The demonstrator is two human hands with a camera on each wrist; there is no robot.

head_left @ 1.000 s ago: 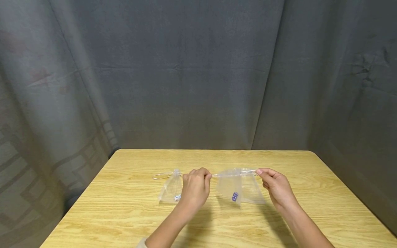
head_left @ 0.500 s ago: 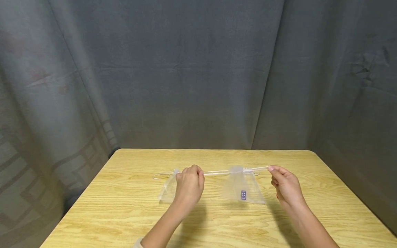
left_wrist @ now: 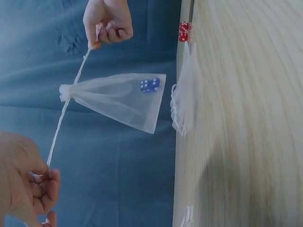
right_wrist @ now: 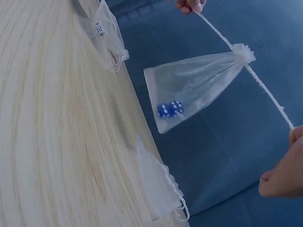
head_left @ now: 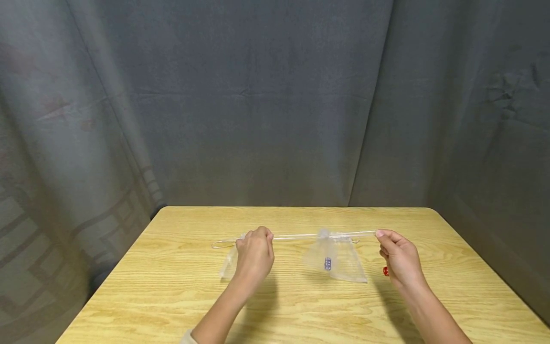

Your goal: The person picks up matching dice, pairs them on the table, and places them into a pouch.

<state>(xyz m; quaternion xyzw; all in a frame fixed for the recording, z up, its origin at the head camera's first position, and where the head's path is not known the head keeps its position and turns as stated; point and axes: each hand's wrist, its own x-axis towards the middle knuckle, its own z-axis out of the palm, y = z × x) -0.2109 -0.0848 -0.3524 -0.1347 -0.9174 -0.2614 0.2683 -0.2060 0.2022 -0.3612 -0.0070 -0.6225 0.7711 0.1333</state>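
A sheer white drawstring bag (head_left: 319,253) hangs above the table, its mouth gathered tight on the cord. Blue dice (right_wrist: 170,109) with white pips lie at its bottom. My left hand (head_left: 255,255) grips one end of the cord, and my right hand (head_left: 401,260) pinches the other end; the cord runs taut between them. Behind the hanging bag, a second sheer bag (head_left: 352,265) lies flat on the table. To the left, partly covered by my left hand, is a third bag (right_wrist: 112,30) holding white dice (right_wrist: 99,28).
Red dice (left_wrist: 184,31) sit on the wooden table (head_left: 172,306), partly hidden behind my right hand in the head view. A cord loop (head_left: 221,244) sticks out from the left bag. Grey curtains (head_left: 258,105) stand around the table's back and sides.
My hands have drawn apart, left hand leftward and right hand rightward. The cord has stretched out and the bag's mouth has bunched shut. The red dice have come into view.
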